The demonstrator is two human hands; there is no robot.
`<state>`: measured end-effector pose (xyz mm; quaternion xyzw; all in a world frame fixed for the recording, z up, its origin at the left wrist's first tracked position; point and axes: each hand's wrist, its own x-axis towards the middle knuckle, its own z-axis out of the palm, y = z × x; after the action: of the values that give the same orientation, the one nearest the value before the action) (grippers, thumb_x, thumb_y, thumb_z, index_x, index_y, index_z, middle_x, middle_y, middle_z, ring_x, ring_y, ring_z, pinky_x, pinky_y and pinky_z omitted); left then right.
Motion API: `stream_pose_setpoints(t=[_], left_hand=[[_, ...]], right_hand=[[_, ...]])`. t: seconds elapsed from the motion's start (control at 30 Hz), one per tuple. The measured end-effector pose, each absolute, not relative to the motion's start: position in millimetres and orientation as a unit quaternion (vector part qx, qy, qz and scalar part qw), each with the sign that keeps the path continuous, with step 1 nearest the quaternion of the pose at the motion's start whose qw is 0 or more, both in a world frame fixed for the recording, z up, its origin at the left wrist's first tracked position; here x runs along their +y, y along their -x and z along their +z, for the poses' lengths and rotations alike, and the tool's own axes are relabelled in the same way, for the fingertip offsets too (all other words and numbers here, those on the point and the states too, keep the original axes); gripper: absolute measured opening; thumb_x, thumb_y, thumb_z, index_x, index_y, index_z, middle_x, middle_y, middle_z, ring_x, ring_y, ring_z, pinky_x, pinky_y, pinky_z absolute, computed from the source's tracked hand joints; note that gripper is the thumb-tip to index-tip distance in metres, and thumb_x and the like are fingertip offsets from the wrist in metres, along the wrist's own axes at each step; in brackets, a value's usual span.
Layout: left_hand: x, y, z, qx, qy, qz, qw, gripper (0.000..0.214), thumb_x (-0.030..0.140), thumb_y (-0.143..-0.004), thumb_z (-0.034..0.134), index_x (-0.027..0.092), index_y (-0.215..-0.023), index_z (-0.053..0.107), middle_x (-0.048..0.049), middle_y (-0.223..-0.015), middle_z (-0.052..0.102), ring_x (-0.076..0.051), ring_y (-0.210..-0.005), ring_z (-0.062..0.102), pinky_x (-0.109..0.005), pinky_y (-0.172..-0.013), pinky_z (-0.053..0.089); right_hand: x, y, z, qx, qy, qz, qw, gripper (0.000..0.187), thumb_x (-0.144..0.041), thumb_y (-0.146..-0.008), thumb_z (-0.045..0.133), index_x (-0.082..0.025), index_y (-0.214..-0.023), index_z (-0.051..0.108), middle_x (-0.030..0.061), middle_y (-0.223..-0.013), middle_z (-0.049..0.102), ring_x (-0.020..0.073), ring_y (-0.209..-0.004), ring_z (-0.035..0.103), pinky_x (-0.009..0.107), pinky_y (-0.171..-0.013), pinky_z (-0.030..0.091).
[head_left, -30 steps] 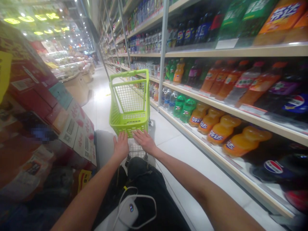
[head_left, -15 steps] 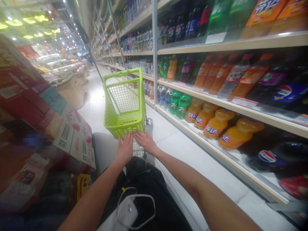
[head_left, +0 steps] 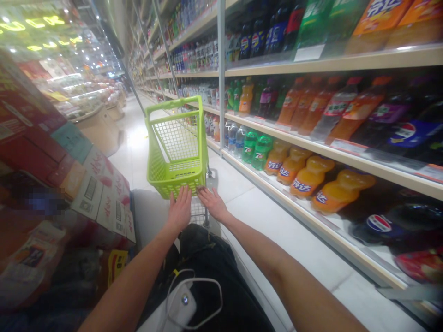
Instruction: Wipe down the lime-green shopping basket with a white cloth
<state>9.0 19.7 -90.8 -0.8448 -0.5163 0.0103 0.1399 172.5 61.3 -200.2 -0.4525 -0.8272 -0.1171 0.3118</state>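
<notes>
A lime-green shopping cart (head_left: 177, 173) stands on the aisle floor straight ahead of me, its basket holding nothing I can see. My left hand (head_left: 180, 210) lies flat against the near end of the basket, fingers stretched upward. My right hand (head_left: 215, 203) rests beside it at the basket's lower right corner, fingers spread and flat. Both palms press on the cart without gripping it. Below my arms lie my dark trousers and a white device (head_left: 180, 306) with a looped cable.
Shelves (head_left: 332, 154) of orange, green and dark soda bottles run along the right. Stacked red and white cartons (head_left: 104, 193) line the left. The white tiled aisle (head_left: 134, 143) stretches ahead toward lit display counters in the distance.
The cart and both hands have shifted a little left in view as the camera turned. My hands have moved closer together on the basket's near end.
</notes>
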Motion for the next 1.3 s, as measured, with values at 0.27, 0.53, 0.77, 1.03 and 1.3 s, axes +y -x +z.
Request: stream_pose_setpoints(t=[0.27, 0.53, 0.77, 1.03, 1.3], left_hand=[[58, 35, -62, -0.612, 0.774, -0.027, 0.161, 0.061, 0.014, -0.079, 0.032, 0.007, -0.139, 0.024, -0.0129, -0.148, 0.019, -0.024, -0.137, 0.016, -0.054, -0.107, 0.016], [66, 57, -46, -0.627, 0.772, 0.037, 0.1, 0.062, 0.017, -0.077, 0.035, 0.01, -0.137, 0.026, -0.0134, -0.145, 0.03, -0.024, -0.133, 0.025, -0.059, -0.104, 0.019], [39, 70, -42, -0.632, 0.769, 0.029, 0.091, 0.065, 0.018, -0.073, 0.041, 0.013, -0.137, 0.027, -0.0143, -0.143, 0.034, -0.025, -0.132, 0.027, -0.054, -0.102, 0.023], [8, 58, -47, -0.632, 0.773, 0.015, 0.045, 0.073, 0.021, -0.071, 0.044, 0.013, -0.14, 0.021, -0.0129, -0.148, 0.023, -0.025, -0.136, 0.017, -0.054, -0.107, 0.011], [-3, 31, -52, -0.609, 0.793, 0.012, 0.038, 0.072, 0.023, -0.072, 0.041, 0.01, -0.14, 0.02, -0.0122, -0.149, 0.017, -0.024, -0.138, 0.013, -0.053, -0.109, 0.009]], right_hand=[[57, -184, -127, -0.756, 0.476, -0.157, 0.421, 0.035, -0.017, -0.091, 0.039, -0.018, -0.123, 0.051, 0.0103, -0.132, 0.05, 0.0183, -0.13, 0.035, 0.045, -0.108, 0.019], [80, -152, -101, -0.74, 0.544, -0.06, 0.391, 0.042, -0.007, -0.085, 0.039, -0.017, -0.124, 0.05, 0.0116, -0.135, 0.045, 0.0222, -0.132, 0.03, 0.048, -0.105, 0.026], [74, -140, -116, -0.778, 0.522, -0.045, 0.348, 0.042, -0.007, -0.085, 0.038, -0.013, -0.125, 0.05, 0.0129, -0.136, 0.043, 0.0242, -0.133, 0.026, 0.044, -0.104, 0.029], [64, -151, -89, -0.779, 0.553, -0.032, 0.296, 0.036, -0.01, -0.087, 0.037, -0.017, -0.119, 0.052, 0.0136, -0.132, 0.047, 0.0251, -0.131, 0.031, 0.047, -0.098, 0.032], [58, -121, -82, -0.827, 0.443, -0.01, 0.347, 0.036, -0.003, -0.079, 0.043, -0.014, -0.111, 0.057, 0.013, -0.119, 0.057, 0.0201, -0.114, 0.047, 0.04, -0.1, 0.032]])
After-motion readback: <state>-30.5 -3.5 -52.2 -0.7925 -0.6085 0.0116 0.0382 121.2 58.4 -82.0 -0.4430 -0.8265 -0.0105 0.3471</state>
